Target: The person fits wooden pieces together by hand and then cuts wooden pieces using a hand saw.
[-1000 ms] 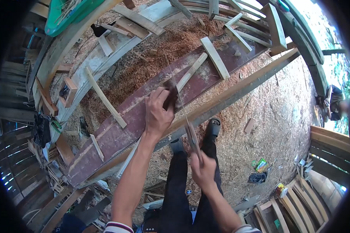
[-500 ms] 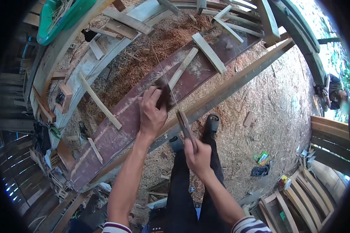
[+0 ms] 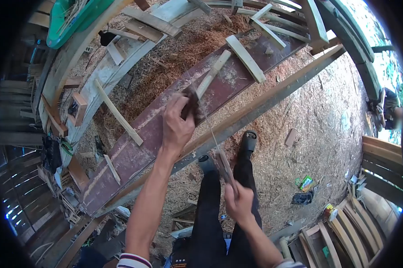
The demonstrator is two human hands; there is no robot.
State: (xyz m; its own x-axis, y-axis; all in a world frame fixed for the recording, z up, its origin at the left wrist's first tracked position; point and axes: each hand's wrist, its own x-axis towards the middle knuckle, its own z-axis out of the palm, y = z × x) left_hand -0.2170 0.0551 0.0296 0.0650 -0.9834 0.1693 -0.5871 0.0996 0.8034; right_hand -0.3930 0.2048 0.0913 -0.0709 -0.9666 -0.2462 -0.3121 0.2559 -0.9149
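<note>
My left hand point(image 3: 178, 120) is closed around a dark piece of wood point(image 3: 190, 106) over the maroon board point(image 3: 148, 123). A pale wooden strip point(image 3: 213, 73) extends up and right from beside that piece. The wooden handle point(image 3: 225, 165) of a thin-bladed saw is in my right hand point(image 3: 238, 199), below and right of my left hand. Its narrow blade point(image 3: 214, 136) slants up and left past the dark wood; the contact point is blurred. Another pale slat point(image 3: 245, 59) lies across the board farther right.
A long beam point(image 3: 255, 109) runs along the board's near side, above my feet. Curved timbers point(image 3: 351, 232) stand at lower right, a green tub point(image 3: 76, 22) at upper left. A person point(image 3: 389, 109) is at the far right. Shavings cover the ground.
My right hand and the saw handle moved up and left, then back down and right. My left hand has stayed on the dark wood, and the whole view has shifted slightly.
</note>
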